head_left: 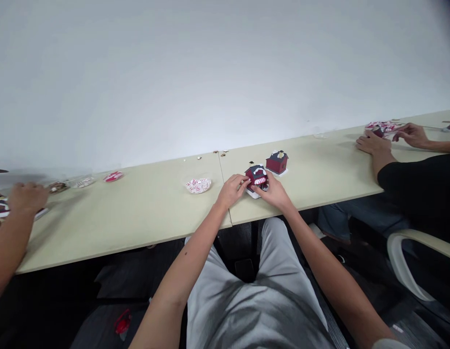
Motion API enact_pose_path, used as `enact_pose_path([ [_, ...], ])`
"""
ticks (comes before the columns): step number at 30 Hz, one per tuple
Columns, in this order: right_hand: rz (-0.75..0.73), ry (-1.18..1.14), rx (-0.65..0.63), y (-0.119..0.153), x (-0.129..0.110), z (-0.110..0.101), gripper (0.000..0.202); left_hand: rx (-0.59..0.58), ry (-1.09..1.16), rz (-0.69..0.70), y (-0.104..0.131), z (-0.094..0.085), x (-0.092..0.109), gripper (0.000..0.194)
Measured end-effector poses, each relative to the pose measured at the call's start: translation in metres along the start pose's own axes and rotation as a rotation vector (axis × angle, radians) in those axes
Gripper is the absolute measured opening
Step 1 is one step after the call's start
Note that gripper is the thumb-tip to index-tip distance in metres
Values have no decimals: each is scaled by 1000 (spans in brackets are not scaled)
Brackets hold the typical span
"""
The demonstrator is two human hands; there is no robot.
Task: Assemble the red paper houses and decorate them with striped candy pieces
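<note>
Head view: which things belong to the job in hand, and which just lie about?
Belong:
small red house, left hand and right hand on it
likely the red-and-white pieces
likely the similar house behind

Seemingly lying about:
small scraps near the wall
red object below the table

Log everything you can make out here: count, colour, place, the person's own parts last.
held model house: 1, dark red, dark-and-white roof, between the hands
second model house: 1, dark red, just behind, to the right
bowl: 1, red-and-white pieces inside, left of the hands
small dishes: 3, brown, whitish and red-white contents, table's left
scraps: several, brown and white, along the table's back
table: 1 run, cream, along the wall
wall: 1, white, behind
co-workers' hands: 3, one far left, two far right
chair: 1, white arm, lower right
red object: 1, unclear, lower left
trousers: 1 pair, grey, lap
left hand: 1, house's left side
right hand: 1, house's right side
</note>
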State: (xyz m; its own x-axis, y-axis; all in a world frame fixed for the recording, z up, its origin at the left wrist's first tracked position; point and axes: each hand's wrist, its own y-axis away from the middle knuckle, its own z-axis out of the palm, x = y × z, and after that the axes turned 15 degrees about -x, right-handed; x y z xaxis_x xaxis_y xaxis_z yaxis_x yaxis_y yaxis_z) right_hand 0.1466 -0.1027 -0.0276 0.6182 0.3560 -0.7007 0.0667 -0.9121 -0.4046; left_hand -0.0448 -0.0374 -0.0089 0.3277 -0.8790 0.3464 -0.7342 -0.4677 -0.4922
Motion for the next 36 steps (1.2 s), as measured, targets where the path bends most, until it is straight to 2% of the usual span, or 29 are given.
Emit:
enact_pose_path([
  [10, -25, -7, -15, 0, 1, 0, 61, 12, -72, 26, 0, 1, -1, 27],
  [23, -26, 19, -28, 0, 2, 0, 62, -24, -76, -17, 1, 0, 1, 24],
  [36, 40, 121, -22, 2, -1, 0, 68, -73, -73, -32, 0, 2, 0, 19],
])
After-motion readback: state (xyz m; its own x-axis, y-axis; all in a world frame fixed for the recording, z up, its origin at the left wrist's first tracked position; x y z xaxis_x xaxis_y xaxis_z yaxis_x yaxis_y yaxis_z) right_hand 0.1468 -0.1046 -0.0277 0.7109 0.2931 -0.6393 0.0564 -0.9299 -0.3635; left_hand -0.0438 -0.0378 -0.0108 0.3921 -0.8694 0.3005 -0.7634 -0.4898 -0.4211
